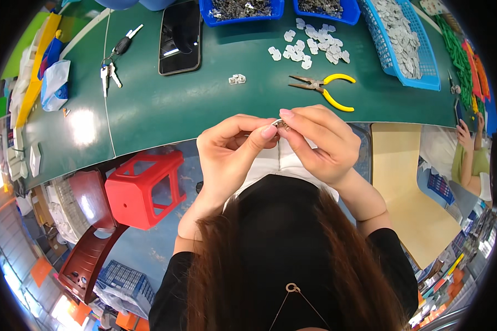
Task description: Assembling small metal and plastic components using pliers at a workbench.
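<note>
Over the near table edge, my left hand (226,151) and my right hand (328,144) meet fingertip to fingertip. My left thumb and forefinger pinch a small white piece (276,122), mostly covered by the fingers. Against it, the right fingertips pinch a small brownish metal part (285,127); its exact kind is too small to tell. Beyond the hands lie pliers (315,84) with yellow handles, jaws pointing left. A small white-and-metal assembly (237,79) rests on the green table (165,107) to their left. Loose white plastic pieces (332,47) are scattered behind the pliers.
Two blue bins (243,23) of small metal parts stand at the back. A light blue basket (425,81) of white pieces sits at right. A phone (180,38) and keys (109,73) lie at left. Below are a red stool (130,193) and a wooden chair (397,165).
</note>
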{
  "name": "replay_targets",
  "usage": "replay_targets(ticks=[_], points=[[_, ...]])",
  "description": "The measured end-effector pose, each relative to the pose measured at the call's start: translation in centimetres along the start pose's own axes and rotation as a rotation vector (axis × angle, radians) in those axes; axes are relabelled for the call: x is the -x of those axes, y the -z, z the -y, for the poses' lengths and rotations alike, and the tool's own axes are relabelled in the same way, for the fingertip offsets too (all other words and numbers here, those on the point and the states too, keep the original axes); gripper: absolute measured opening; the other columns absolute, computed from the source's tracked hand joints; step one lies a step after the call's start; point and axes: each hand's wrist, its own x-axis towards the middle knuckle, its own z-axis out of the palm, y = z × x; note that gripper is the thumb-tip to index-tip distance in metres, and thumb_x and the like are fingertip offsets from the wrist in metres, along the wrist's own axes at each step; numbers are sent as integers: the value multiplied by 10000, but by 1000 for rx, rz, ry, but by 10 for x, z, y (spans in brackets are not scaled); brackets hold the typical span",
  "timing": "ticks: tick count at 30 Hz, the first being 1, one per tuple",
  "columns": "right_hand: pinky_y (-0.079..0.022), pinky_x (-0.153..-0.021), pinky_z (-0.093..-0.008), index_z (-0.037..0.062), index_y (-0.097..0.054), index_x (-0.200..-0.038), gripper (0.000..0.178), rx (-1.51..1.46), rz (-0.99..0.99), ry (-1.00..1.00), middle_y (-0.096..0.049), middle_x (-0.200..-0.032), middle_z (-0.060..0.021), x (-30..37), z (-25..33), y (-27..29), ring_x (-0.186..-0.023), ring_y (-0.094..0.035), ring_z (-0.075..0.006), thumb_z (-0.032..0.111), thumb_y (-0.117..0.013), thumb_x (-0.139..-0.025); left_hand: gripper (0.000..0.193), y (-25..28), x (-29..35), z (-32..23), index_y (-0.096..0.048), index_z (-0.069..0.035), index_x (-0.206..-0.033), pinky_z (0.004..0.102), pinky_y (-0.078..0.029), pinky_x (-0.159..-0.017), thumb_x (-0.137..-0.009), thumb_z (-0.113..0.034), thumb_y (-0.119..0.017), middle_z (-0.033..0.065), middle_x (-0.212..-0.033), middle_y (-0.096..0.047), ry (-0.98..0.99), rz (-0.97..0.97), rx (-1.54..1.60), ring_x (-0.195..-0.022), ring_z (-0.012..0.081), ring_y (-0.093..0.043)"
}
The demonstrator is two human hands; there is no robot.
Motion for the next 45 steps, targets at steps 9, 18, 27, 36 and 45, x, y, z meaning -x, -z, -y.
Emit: replay_targets(ticks=[9, 18, 27, 36, 45], points=[[-495, -529, -263, -38, -662, -913, 245, 77, 80, 88, -654, -826, -126, -7, -7, 8, -633, -627, -213, -46, -730, -678, 123, 7, -3, 1, -661, 51, -925, 226, -523, -698, -843, -40, -654, 83, -832, -666, 21, 72, -112, -756, 111, -630], [-491, -531, -252, -25, -667, -882, 210, 51, 109, 37, -659, -802, -118, -8, -6, 13, -632, -629, -204, -36, -733, -684, 131, 8, -13, -5, -652, 54, -912, 220, -518, -671, -844, -57, -658, 74, -784, -663, 156, 134, -67, -727, 103, -625], [-491, -530, -250, -25, -676, -872, 198, -21, 126, -75, -673, -809, -120, -4, -8, 15, -637, -632, -188, -47, -732, -682, 127, 1, -11, 5, -641, 63, -876, 234, -535, -629, -854, -62, -647, 99, -767, -658, 4, 95, -178, -672, 122, -630], [-491, -529, -247, -31, -675, -874, 200, -28, 119, -68, -669, -805, -126, -1, -10, 15, -636, -632, -194, -48, -732, -683, 126, -2, -8, 1, -635, 61, -884, 225, -522, -633, -848, -58, -655, 88, -767, -657, 10, 80, -257, -674, 109, -620], [-491, -528, -250, -39, -674, -895, 223, -72, 85, -25, -664, -813, -133, -1, -11, 15, -635, -627, -198, -56, -730, -680, 66, -6, -6, 7, -641, 41, -810, 221, -509, -611, -814, -18, -669, 84, -730, -657, -241, 30, -439, -648, 119, -638]])
